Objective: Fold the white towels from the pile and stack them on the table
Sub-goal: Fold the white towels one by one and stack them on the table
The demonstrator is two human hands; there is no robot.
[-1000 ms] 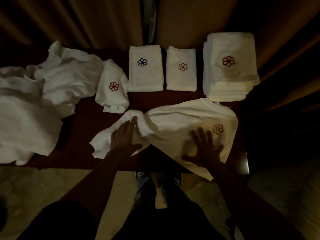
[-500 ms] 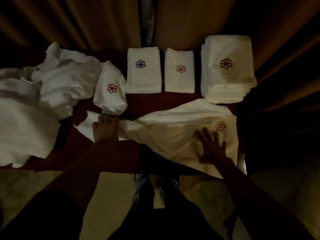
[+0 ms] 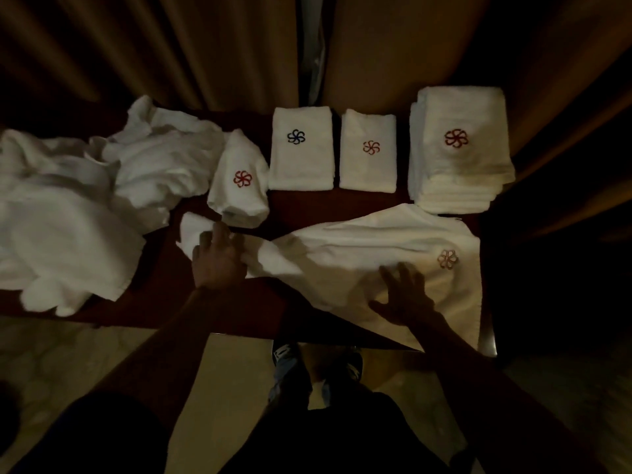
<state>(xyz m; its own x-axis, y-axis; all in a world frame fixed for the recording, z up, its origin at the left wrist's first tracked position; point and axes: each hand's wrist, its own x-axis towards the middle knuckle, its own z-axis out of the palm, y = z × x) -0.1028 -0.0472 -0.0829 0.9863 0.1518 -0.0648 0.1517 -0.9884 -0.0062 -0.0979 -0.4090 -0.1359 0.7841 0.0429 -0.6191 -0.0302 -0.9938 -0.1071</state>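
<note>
A white towel with a pale flower emblem lies stretched across the front of the dark red table. My left hand presses flat on its bunched left end. My right hand rests on its right part with fingers spread, just left of the emblem. A loose pile of white towels covers the table's left side. A tall stack of folded towels stands at the back right. Two single folded towels, one with a blue emblem and one with an orange emblem, lie at the back middle.
A rolled towel with a red emblem leans against the pile just beyond my left hand. Brown curtains hang behind the table. The towel's front right corner hangs over the table's near edge; my feet show on the pale floor below.
My left hand has slid leftward along the towel, drawing its left end out toward the pile. My right hand moved a little rightward and stays on the towel.
</note>
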